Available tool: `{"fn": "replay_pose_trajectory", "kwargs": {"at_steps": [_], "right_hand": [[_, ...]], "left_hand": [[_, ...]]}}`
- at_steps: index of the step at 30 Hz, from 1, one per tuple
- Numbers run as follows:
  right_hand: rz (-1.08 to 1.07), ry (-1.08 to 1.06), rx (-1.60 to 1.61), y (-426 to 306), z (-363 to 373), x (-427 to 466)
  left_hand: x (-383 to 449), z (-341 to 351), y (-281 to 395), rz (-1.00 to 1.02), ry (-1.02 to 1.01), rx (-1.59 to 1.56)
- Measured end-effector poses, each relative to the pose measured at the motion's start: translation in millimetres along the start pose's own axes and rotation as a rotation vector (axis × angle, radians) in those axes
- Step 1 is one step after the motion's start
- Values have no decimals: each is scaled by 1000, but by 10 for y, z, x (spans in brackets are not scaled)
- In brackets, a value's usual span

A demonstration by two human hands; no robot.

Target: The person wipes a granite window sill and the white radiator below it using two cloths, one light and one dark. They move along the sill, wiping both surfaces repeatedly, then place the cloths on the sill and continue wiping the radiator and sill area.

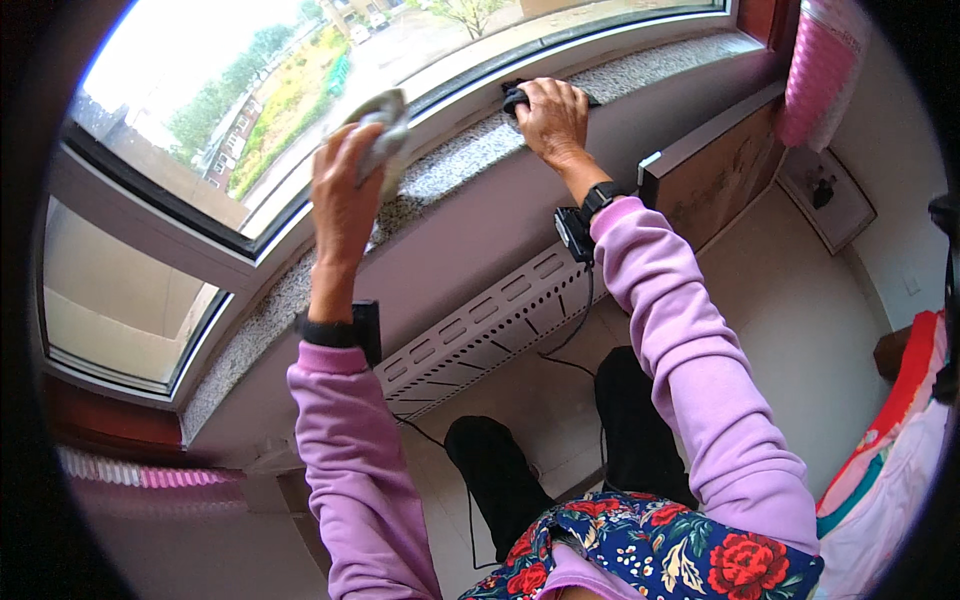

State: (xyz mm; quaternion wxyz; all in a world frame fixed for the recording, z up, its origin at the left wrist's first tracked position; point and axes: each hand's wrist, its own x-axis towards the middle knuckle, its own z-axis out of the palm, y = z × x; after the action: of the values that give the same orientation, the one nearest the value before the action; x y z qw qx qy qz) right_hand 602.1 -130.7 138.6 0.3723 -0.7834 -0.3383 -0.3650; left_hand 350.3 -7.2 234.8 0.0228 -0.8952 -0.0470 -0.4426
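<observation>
My left hand (347, 191) is raised in front of the window pane (247, 97), its fingers closed on a light grey cloth (388, 135) that looks blurred. Below the cloth runs the speckled granite windowsill (457, 161). Farther right, my right hand (553, 116) rests at the sill beside the white window frame, holding a dark cloth (514, 97) that is mostly hidden under the fingers. Both wrists carry black straps with small devices.
A white perforated radiator cover (480, 322) stands below the sill. A framed panel (712, 165) leans against the wall at right, near a pink curtain (821, 75). Thin black cables hang by my legs. Bedding (885, 480) lies at lower right.
</observation>
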Motion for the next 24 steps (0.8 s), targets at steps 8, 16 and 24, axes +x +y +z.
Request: {"fn": "replay_pose_trajectory", "kwargs": {"at_steps": [8, 16, 24], "right_hand": [[-19, -63, -67, 38, -1, 8], [-27, -98, -88, 49, -21, 21], [-42, -107, -86, 39, -5, 27]], "left_hand": [[-111, 441, 162, -96, -381, -130], [-73, 578, 510, 42, -342, -146], [-408, 5, 106, -3, -424, -56]]}}
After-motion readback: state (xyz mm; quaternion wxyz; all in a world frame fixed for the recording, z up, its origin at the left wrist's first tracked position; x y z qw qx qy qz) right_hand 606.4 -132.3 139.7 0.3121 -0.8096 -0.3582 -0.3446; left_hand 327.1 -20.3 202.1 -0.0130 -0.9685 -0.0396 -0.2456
